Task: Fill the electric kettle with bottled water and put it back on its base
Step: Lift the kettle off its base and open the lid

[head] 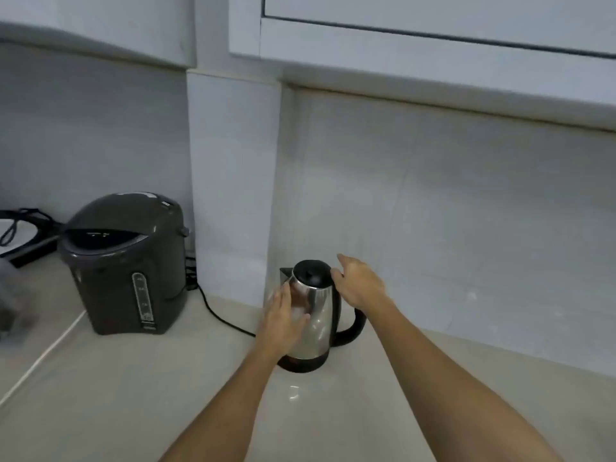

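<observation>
A steel electric kettle (318, 321) with a black lid and black handle stands on its black base (300, 364) on the pale counter, against the wall. Its lid is closed and its spout points to the back left. My left hand (283, 320) lies flat against the kettle's left side, fingers spread. My right hand (358, 283) hovers at the lid's right edge, above the handle, fingers loosely apart and holding nothing. No water bottle is in view.
A dark grey hot-water dispenser (125, 261) stands to the left, with a black cord (221, 315) running from behind it toward the kettle. Black cables and a flat object (23, 238) lie at the far left. White cabinets (433, 38) hang overhead.
</observation>
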Motion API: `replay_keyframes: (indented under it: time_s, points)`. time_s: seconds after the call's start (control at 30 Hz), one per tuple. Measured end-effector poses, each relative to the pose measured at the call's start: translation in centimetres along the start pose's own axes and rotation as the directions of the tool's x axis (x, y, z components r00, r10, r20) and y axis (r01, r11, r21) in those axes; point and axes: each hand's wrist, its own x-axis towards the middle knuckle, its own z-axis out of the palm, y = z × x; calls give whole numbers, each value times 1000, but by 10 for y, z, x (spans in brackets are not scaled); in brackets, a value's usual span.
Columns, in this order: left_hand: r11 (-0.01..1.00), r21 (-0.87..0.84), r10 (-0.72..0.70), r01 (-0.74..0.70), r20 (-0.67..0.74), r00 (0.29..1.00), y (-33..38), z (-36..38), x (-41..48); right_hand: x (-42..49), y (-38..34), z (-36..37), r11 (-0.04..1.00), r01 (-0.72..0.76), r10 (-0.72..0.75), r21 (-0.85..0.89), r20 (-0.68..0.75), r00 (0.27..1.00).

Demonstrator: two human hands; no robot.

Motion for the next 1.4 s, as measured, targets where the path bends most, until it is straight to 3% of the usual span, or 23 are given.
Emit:
replay_keyframes:
  time_s: [0.4,0.67,1.03,1.27,1.4]
  points:
    - [999,-41,17,-19,-66,998,-12,27,7,33,-25,38,988,-155,156,-21,59,986]
    - [1000,-27,-7,5,-57,998,-16,32,11,49,-32,52,973,-225,223,-51,-38,974]
    - [1000,-18,14,-15,-59,998,-19,34,9,53,-26,60,967,-239,250,83,-160,955]
    - [1000,-6,8,-9,-42,999,-20,32,6,56,-27,58,974,-228,225,-6,-142,964]
    - [1000,-9,14,-14,-37,999,-19,31,5,60,-19,41,972,-195,209,128,-104,972]
